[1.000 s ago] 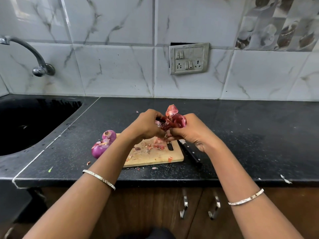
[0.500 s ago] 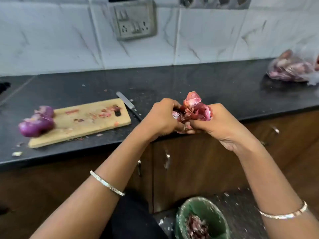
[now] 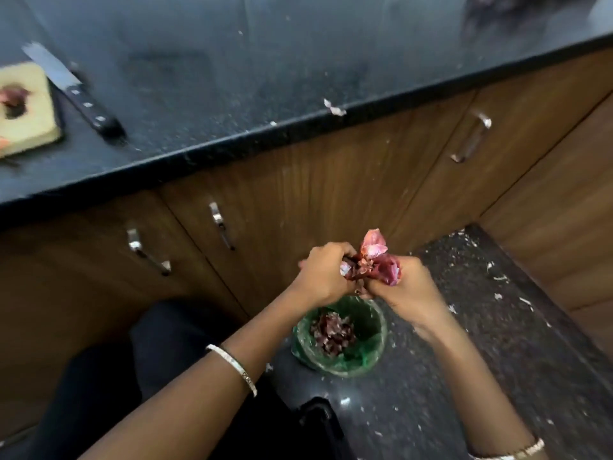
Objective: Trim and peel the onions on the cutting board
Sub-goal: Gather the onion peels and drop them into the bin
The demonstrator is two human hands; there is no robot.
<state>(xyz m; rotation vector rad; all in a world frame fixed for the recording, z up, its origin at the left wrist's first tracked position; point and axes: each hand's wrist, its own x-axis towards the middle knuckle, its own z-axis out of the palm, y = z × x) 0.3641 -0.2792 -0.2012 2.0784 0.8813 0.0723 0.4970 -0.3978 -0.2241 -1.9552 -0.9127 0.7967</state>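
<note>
Onion skins (image 3: 373, 265) are bunched in both hands, above the bin (image 3: 341, 333) on the floor. The left hand (image 3: 323, 275) and right hand (image 3: 403, 287) meet at the bundle; the fingers of each are curled round it, grasping the loose red peel from both sides. This two-sided hold probably keeps the light, flaky pieces from scattering during the carry. No whole onion is visible in the hands.

The bin stands below and slightly nearer the viewer than the bundle, lined with green plastic and already holding dark red peel. Judged step: disposal of waste, with the drop not yet made.

Room: the cabinet front (image 3: 298, 194) rises just beyond the bin; another wooden panel closes the floor on the bin's right. White scraps litter the floor (image 3: 497, 327) around the bin, so spillage is likely if the drop is off centre. The space directly above the bin mouth is open.

Up and left of the bin, on the tabletop (image 3: 232, 78), a knife (image 3: 74, 91) lies beside the board (image 3: 26, 107), handle toward the tabletop edge. One scrap (image 3: 334, 108) sits at that edge.
</note>
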